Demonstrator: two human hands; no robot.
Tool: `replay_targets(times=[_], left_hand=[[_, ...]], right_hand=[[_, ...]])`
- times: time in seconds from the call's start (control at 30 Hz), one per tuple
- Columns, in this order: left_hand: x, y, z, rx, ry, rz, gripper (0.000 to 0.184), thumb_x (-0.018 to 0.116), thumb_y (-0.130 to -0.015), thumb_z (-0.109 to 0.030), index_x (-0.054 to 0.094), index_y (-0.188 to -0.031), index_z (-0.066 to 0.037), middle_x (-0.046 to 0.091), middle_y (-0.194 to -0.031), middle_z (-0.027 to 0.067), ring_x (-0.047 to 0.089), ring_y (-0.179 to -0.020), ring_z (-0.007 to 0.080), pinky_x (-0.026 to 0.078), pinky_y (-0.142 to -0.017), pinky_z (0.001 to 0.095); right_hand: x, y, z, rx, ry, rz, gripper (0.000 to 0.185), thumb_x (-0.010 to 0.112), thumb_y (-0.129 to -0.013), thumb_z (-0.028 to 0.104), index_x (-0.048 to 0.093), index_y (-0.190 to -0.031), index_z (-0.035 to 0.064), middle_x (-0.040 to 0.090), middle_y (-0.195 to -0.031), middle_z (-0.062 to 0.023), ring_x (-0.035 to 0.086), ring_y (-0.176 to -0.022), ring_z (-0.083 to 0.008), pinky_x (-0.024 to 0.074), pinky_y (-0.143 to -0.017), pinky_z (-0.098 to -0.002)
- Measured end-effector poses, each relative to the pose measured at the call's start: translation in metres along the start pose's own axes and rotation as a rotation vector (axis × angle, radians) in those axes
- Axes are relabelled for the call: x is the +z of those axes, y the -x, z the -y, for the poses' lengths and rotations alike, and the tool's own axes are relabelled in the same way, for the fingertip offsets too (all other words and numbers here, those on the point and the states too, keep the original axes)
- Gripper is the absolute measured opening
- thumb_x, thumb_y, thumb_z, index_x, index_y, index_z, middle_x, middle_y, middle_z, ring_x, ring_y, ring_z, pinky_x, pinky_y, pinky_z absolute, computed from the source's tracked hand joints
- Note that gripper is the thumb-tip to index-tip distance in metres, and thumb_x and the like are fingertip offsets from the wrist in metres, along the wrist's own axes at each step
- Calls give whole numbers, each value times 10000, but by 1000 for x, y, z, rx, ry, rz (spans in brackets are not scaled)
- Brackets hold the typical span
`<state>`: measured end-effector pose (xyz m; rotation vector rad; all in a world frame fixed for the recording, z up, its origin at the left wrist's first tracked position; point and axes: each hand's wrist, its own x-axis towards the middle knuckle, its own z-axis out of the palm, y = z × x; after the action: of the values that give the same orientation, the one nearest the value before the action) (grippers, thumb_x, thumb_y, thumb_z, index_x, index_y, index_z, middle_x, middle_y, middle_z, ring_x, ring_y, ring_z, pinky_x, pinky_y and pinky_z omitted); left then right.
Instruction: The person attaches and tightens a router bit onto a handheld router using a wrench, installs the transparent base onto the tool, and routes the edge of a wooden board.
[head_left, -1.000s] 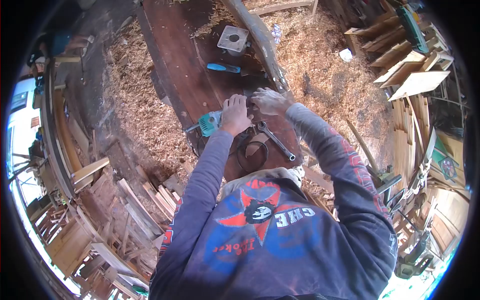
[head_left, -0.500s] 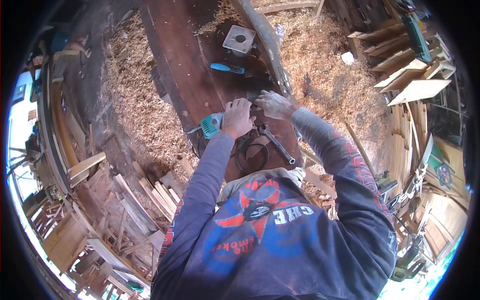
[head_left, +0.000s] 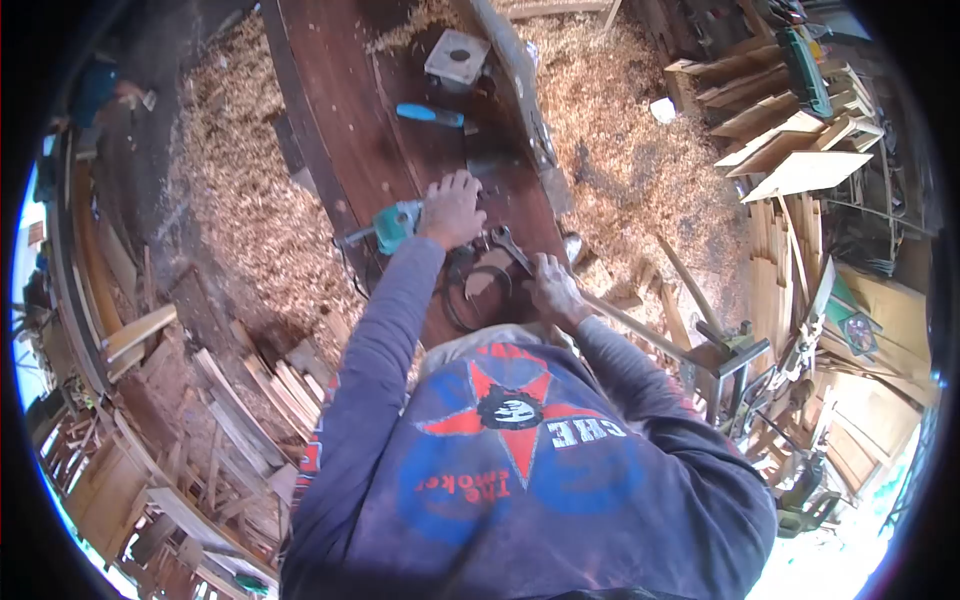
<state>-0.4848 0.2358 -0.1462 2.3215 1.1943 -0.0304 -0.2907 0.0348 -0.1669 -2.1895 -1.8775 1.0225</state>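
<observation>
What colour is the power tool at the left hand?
The power tool is teal, clearest in the head view.

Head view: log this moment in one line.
left hand: gripping teal tool | right hand: gripping wrench | blue item: lying on bench beyond both hands

A teal power tool [head_left: 397, 229] touches the left grip [head_left: 453, 208]; a silver-grey wrench [head_left: 520, 258] meets the right grip [head_left: 555, 287]. Beyond the left grip — a bright blue handle [head_left: 430, 114] and a pale grey plate [head_left: 457, 54]. Beneath both, the bench [head_left: 345, 90] is dark reddish-brown; left of them, shavings [head_left: 240, 190] are golden tan. Behind both — a faded purple-navy sweatshirt [head_left: 545, 510], red star, white lettering, blue blotches.
</observation>
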Motion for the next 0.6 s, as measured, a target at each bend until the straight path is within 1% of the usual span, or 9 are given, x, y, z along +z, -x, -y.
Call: replay_targets(times=[0.03, 0.13, 0.3, 0.37, 0.4, 0.43, 0.5, 0.57, 0.6], left_hand=[[1, 0, 1, -15, 22, 15, 564, 759, -791, -300, 585, -1283, -86, 561, -1274, 102, 530, -1250, 316, 434, -1017, 473], [7, 1, 2, 0, -9, 14, 581, 754, -787, -294, 577, -1298, -82, 538, -1313, 108, 522, -1263, 320, 433, -1029, 475], [8, -2, 2, -85, 22, -35, 663, 773, -783, -299, 537, -1349, -46, 469, -1431, 138, 470, -1355, 326, 417, -1072, 481], [2, -2, 1, -98, 14, 8, 681, 780, -782, -303, 527, -1356, -37, 462, -1441, 140, 465, -1364, 326, 416, -1075, 480], [0, -3, -2, -108, 7, 47, 700, 787, -781, -307, 518, -1364, -28, 454, -1451, 142, 459, -1373, 325, 414, -1079, 479], [1, -4, -3, -100, 7, 43, 700, 787, -781, -307, 518, -1364, -28, 454, -1451, 142, 459, -1373, 325, 414, -1079, 479], [-1, -3, -1, -104, 33, 34, 694, 792, -784, -311, 521, -1360, -36, 456, -1454, 135, 456, -1376, 324, 410, -1085, 475], [0, 0, -3, -103, 24, 27, 686, 790, -787, -308, 522, -1358, -37, 454, -1457, 133, 452, -1378, 324, 409, -1085, 475], [-1, -1, -2, -108, 20, 23, 678, 788, -791, -304, 524, -1356, -39, 453, -1460, 132, 449, -1380, 323, 408, -1086, 475]], right_hand=[[8, 11, 4, 71, -117, -24, 372, 675, -931, 209, 545, -1207, -4, 596, -1114, -238, 601, -1019, -470, 502, -860, -533], [19, 17, 8, 40, -174, -35, 307, 651, -928, 142, 561, -1177, -15, 620, -1021, -246, 616, -967, -462, 502, -863, -513], [-20, 21, 36, 4, -410, -40, 365, 593, -918, 20, 545, -1279, -5, 645, -1084, -267, 652, -1001, -434, 522, -873, -470], [-40, 12, 66, -315, -484, -413, 442, 588, -918, 5, 524, -1355, 12, 655, -1086, -277, 667, -984, -429, 517, -844, -480], [-36, 2, 68, -343, -435, -486, 488, 588, -928, 2, 496, -1407, 20, 666, -1133, -287, 674, -1029, -438, 523, -857, -487], [-30, -9, 60, -343, -430, -493, 488, 588, -928, 2, 496, -1407, 20, 666, -1133, -287, 674, -1029, -438, 523, -857, -487], [-23, -34, 52, -135, -226, -153, 483, 579, -938, 7, 489, -1413, 14, 669, -1119, -292, 670, -1041, -453, 529, -848, -493], [-19, -38, 51, -119, -262, -144, 481, 566, -941, 13, 484, -1415, 2, 662, -1094, -296, 664, -1030, -465, 519, -826, -516], [-27, -34, 60, -192, -298, -278, 475, 561, -937, 13, 490, -1406, -4, 656, -1061, -296, 664, -999, -467, 506, -808, -531]])
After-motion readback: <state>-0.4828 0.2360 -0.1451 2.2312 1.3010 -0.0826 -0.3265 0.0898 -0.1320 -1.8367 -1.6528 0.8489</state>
